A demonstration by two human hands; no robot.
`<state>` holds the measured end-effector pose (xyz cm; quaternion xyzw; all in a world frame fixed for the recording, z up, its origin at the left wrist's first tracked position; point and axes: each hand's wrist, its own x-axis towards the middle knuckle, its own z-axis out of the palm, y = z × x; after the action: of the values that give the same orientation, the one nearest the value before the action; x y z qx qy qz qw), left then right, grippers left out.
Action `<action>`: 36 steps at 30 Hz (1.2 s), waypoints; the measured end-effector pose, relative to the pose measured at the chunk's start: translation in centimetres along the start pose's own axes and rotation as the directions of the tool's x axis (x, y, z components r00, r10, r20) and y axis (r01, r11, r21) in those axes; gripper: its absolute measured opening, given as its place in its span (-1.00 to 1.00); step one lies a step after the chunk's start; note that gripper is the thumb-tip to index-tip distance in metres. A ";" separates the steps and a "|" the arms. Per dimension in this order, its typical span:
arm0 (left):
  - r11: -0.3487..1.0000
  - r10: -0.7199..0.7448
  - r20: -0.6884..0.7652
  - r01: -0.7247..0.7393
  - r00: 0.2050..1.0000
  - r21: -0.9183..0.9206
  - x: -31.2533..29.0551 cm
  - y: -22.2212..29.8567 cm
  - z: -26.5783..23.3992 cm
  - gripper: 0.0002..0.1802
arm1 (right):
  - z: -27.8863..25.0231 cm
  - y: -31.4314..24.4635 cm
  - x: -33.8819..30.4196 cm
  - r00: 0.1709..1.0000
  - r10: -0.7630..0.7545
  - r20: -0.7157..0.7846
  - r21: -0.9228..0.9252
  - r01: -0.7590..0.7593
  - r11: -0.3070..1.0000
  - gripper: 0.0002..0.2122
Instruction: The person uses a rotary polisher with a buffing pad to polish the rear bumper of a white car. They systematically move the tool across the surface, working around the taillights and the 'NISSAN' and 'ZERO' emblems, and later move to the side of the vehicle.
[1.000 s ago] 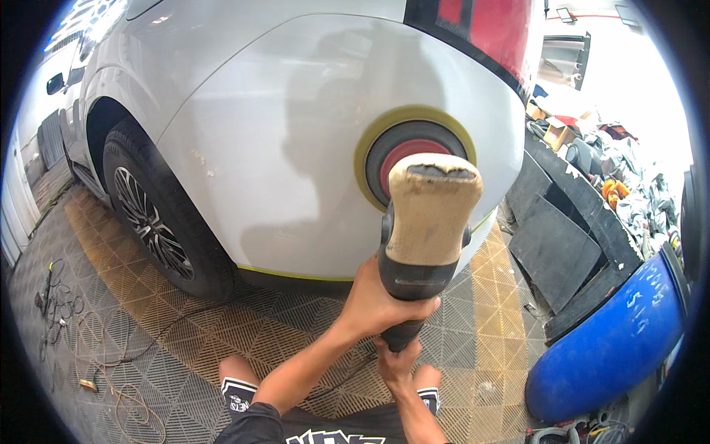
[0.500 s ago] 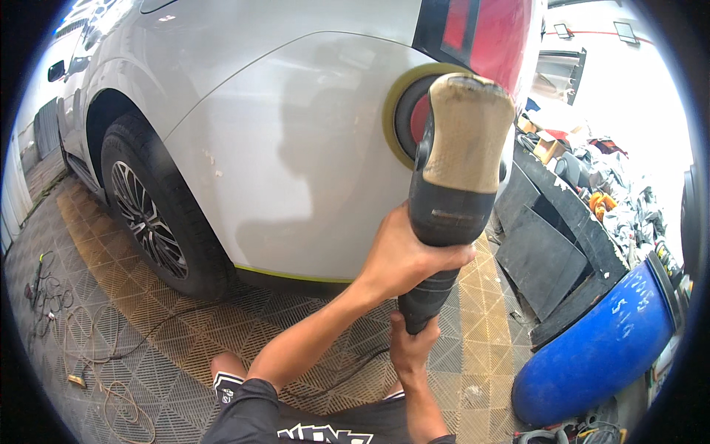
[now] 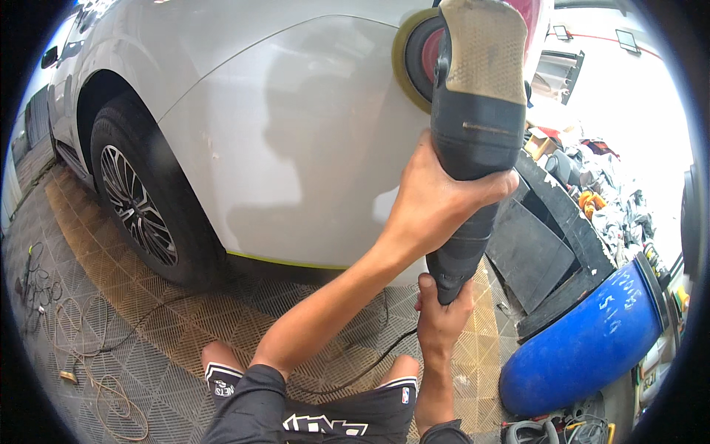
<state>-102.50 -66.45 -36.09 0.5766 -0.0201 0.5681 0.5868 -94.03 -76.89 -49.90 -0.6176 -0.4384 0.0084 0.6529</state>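
Observation:
Both my hands are closed around a black and tan polisher [image 3: 477,137], held upright in front of me. My left hand [image 3: 436,196] wraps its body just below the wide head. Lower down, my right hand [image 3: 444,314] grips the end of the handle. Behind the head shows a round yellow-rimmed pad [image 3: 405,63] with a red centre, against the rear corner of the white car panel [image 3: 296,185], by the red tail light [image 3: 534,18]. The head hides part of the pad. A thin yellow-green line of tape [image 3: 288,262] follows the panel's lower edge.
The rear wheel [image 3: 137,200] stands to the left. Cords [image 3: 111,348] lie on the patterned floor mat, and a cable trails past my legs. On the right are a blue barrel [image 3: 584,340], dark flat panels [image 3: 529,255] and a heap of cloths and boxes [image 3: 592,174].
The polisher and both hands have moved up and to the right in view, with the pad higher beside the tail light. My grip is unchanged. The surroundings have shifted slightly.

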 end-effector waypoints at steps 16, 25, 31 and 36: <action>0.990 0.058 -0.010 -0.056 0.998 0.132 -7.7 -7.3 1.2 -0.07 | -4.5 6.9 -4.7 0.993 -0.117 0.018 -0.112 0.119 0.987 -0.63; 0.965 -0.261 -0.067 0.261 0.963 -0.010 -15.6 -12.0 0.7 0.01 | -7.2 9.6 -9.8 0.992 0.023 0.127 -0.234 0.008 0.972 -0.52; 0.956 -0.285 -0.072 0.289 0.956 0.058 -16.7 -12.0 -0.3 0.00 | -5.8 10.2 -10.4 0.990 -0.024 0.141 -0.171 0.048 0.984 -0.52; 0.939 -0.067 -0.028 0.073 0.997 0.336 -11.2 -8.0 -0.1 0.00 | -3.4 7.6 -7.9 0.976 0.136 0.172 0.012 -0.140 0.990 -0.57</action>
<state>-101.03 -71.12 -48.97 0.6645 0.1025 0.5464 0.4994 -92.86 -82.14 -60.01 -0.6357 -0.4485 0.1119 0.6182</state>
